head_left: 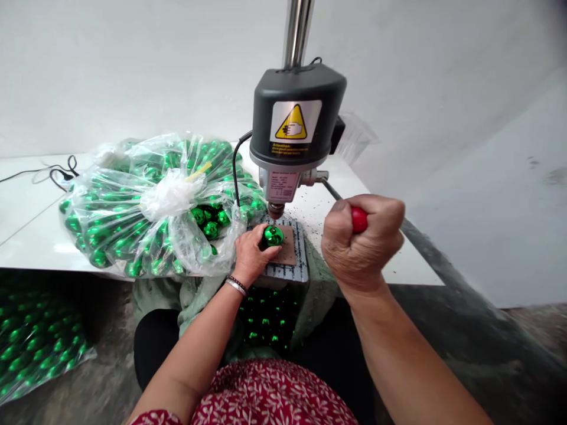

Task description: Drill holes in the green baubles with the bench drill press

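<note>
White table (31, 254), set against a pale wall. Clear plastic bag (168, 195), bulky, on the left half of the table, filled with shiny green balls, its white top bunched up, some balls showing at an opening. Second bag (44, 342), on the floor at lower left, also holding green balls, partly out of view. Drill press (299, 112), dark grey head on a steel column, yellow warning label on the front, lever at its right side. Green cloth (153, 295), draped at the table's front edge; further green balls (268, 319) in shadow below. Right hand (363, 236), raised, fist closed tightly round the red knob at the lever's end. Left hand (252, 251), narrow grip, thumb and fingers about the left and near sides of one green ball (274, 236); two bracelets at the wrist. Base plate (302, 251), slotted metal, bearing a thin brown board (290, 245); the held ball sits on this board, directly under the drill bit, contact with its tip unclear. Red knob (359, 219), partly covered by fingers. Dark specks (312, 215), scattered beside the plate.
</note>
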A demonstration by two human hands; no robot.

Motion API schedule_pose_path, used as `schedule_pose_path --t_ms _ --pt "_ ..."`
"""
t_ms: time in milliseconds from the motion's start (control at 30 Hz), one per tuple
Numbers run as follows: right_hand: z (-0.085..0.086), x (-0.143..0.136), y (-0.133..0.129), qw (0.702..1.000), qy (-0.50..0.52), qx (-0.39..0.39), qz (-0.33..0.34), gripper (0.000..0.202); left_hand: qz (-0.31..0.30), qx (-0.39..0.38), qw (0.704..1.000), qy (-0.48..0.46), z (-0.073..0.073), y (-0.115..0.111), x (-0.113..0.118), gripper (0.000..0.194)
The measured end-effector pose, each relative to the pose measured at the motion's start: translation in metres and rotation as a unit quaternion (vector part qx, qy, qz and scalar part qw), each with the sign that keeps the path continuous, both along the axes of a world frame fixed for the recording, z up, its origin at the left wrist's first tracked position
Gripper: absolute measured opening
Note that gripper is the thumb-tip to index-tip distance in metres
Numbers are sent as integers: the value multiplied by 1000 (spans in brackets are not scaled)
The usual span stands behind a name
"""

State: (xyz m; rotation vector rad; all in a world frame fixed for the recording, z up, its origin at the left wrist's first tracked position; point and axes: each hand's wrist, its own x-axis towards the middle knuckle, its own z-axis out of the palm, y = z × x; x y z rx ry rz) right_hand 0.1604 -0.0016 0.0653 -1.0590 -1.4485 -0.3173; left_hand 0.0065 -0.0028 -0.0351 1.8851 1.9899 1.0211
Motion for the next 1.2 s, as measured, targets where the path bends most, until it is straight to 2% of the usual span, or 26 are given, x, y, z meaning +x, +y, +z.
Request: schedule_pose_path --t_ms 67,100,167,233,333,400,467,600,667,767,900,1000,1100,1200 --pt "-7 1 -1 1000 -9 0 9 7 7 0 1000 24 -3 5 1 12" --pt "-8 1 -1 1000 -10 -2 13 7 8 6 999 37 -6 5 1 9" --pt "-3 2 0 1000 1 -11 17 10 14 44 998 49 -13 -3 -1 17" --pt "12 4 1 999 13 -42 18 15 26 108 993 35 -21 -28 -5 20" --pt "44 7 5 994 1 -110 30 21 39 180 983 25 -29 -86 -15 22" --pt "65 8 8 989 -11 -139 43 21 18 174 984 17 -27 -117 -21 21" --pt "82 10 13 985 -20 -165 53 22 28 196 980 16 -20 -130 -24 20" --pt "111 9 34 971 -44 -229 55 23 42 253 966 23 1 -119 -24 19" --pt "122 7 48 965 -58 -252 45 25 39 261 964 20 5 -115 -22 19" --pt "132 3 64 960 -67 -270 39 27 49 262 964 9 -3 -119 -21 18" --pt "132 1 75 962 -31 -265 66 31 39 267 963 -9 -22 -130 -19 20" --pt "128 8 77 957 -35 -258 128 50 27 238 970 -42 -26 -134 -17 20" --pt "124 20 82 919 -24 -315 237 77 17 214 974 -71 -28 -136 -16 20" --pt "119 29 91 882 -35 -337 328 91 8 201 976 -85 -33 -139 -15 19"
